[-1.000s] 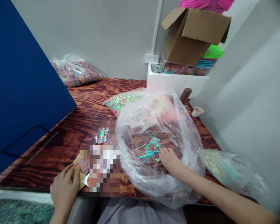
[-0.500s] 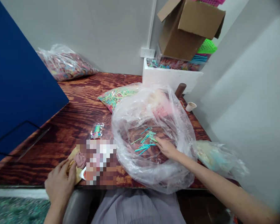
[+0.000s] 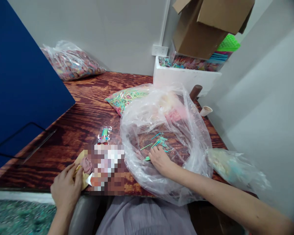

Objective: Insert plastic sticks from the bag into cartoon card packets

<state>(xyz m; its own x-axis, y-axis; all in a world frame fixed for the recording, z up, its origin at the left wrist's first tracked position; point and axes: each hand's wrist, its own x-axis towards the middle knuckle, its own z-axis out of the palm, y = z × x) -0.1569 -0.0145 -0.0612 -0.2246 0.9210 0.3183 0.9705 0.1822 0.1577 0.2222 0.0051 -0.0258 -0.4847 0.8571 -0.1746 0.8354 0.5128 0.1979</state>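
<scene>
My right hand (image 3: 159, 160) reaches into a wide open clear plastic bag (image 3: 133, 166), fingers closed over several thin green sticks (image 3: 147, 158) whose ends poke out at the left. Other thin blue and green sticks (image 3: 146, 147) and teal crumbs (image 3: 163, 140) lie on the bag's floor beyond the fingers. At the table's front edge, my left hand (image 3: 66, 184) has its fingers curled over a yellow piece with a pinkish folded lump (image 3: 86, 165); part of it is blurred out. A small clear packet of green and blue sticks (image 3: 105, 134) lies behind it.
A bag of coloured sticks (image 3: 126, 97) lies behind the open bag. Another plastic bag (image 3: 237, 168) is at the right edge. Farther back stand a paper cup (image 3: 206, 111), a brown cylinder (image 3: 195, 92), a white foam box (image 3: 186, 77) and a cardboard box (image 3: 198, 36). A blue panel (image 3: 22, 71) borders the left.
My right hand has moved left and nearer to me inside the bag, onto the sticks in front. The left hand stays on the yellow piece. The view has shifted slightly.
</scene>
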